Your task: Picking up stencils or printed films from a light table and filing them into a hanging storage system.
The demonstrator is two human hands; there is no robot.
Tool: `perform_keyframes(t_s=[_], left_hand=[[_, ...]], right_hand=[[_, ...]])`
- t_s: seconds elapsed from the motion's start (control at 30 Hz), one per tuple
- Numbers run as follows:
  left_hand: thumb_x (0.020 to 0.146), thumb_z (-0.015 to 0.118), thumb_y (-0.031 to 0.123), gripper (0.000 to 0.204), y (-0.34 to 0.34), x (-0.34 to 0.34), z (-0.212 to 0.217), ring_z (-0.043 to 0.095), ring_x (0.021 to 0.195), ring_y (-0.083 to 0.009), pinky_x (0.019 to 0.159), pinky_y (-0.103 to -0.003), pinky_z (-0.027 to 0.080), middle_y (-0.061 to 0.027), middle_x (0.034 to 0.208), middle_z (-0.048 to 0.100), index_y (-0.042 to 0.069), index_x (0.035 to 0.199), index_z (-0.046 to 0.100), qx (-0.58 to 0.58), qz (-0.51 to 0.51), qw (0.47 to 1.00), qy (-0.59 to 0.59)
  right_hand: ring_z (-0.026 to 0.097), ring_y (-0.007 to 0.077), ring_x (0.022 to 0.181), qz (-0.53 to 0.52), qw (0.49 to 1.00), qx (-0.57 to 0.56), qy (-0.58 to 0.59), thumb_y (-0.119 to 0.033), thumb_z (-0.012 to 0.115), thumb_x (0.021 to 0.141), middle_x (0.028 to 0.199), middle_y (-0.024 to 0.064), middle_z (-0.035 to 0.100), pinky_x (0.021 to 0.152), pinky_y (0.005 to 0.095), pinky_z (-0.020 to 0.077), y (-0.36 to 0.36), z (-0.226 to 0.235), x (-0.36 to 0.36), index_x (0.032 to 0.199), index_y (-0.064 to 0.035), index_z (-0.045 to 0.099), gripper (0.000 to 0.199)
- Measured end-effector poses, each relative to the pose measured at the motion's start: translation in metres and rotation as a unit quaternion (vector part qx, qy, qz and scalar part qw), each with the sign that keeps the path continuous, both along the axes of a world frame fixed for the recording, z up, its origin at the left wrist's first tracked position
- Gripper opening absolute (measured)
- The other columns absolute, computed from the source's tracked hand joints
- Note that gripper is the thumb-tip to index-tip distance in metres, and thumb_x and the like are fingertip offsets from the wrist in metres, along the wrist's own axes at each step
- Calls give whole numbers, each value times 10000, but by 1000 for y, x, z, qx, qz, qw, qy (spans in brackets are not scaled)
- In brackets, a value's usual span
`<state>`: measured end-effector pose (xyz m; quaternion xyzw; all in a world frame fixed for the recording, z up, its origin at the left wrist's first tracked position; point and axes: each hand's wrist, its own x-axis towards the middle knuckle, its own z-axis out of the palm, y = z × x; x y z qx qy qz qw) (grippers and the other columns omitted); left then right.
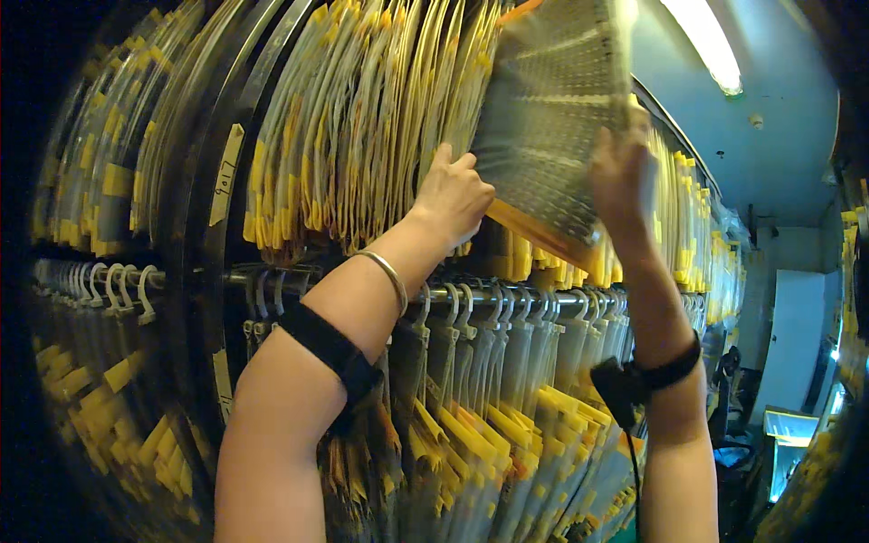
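A large dark sheet, thin and see-through like film, is raised at a tilt before the upper row. Rows of small marks cover it, and a yellow-orange strip runs along its lower edge. My left hand is closed at its lower left corner, fingers curled against the neighbouring hung sheets. At its right edge, my right hand is smeared by motion, with the fingers bent around the border. Packed tightly beside my left hand are hanging sheets with yellow-taped edges.
Below runs a metal rail with white hooks and hanging sheets with yellow tabs. A dark upright post divides the racks at left. A lamp glows overhead. Beyond my right arm stand a pale panel and a lit screen.
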<state>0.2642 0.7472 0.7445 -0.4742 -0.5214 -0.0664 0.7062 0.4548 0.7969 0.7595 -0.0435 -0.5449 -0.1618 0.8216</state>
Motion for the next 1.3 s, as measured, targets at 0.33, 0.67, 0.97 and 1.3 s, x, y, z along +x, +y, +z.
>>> perform_keyframes(t_s=[0.33,0.67,0.97,1.3], left_hand=[[766,599,336,293,-21,-23,-20,450,1212,-231,864,-379,420,-91,1128,577,83,900,660,-122,-117,986,12],[796,601,384,363,-28,-29,-13,430,1233,-258,969,-395,388,-107,1175,549,85,996,645,-175,-107,978,30],[734,644,440,432,-46,-21,-23,429,1218,-287,970,-418,382,-144,1190,533,89,985,658,-181,-78,979,47],[713,696,189,271,-99,11,-96,574,1036,-318,821,-406,502,-158,1096,567,41,926,619,-219,-227,948,35]], right_hand=[[547,482,985,-4,958,-153,-244,-218,545,843,1002,339,579,866,494,439,42,23,-101,995,62,467,328],[647,363,748,117,897,-225,-363,-181,639,743,725,217,644,718,401,522,27,-16,-77,668,25,644,220],[633,392,741,66,958,-79,-269,-83,594,697,721,241,625,714,427,513,47,-17,-114,686,35,629,124],[628,215,569,45,956,-39,-286,-89,591,854,636,167,608,542,322,479,54,-82,-60,946,12,606,138]])
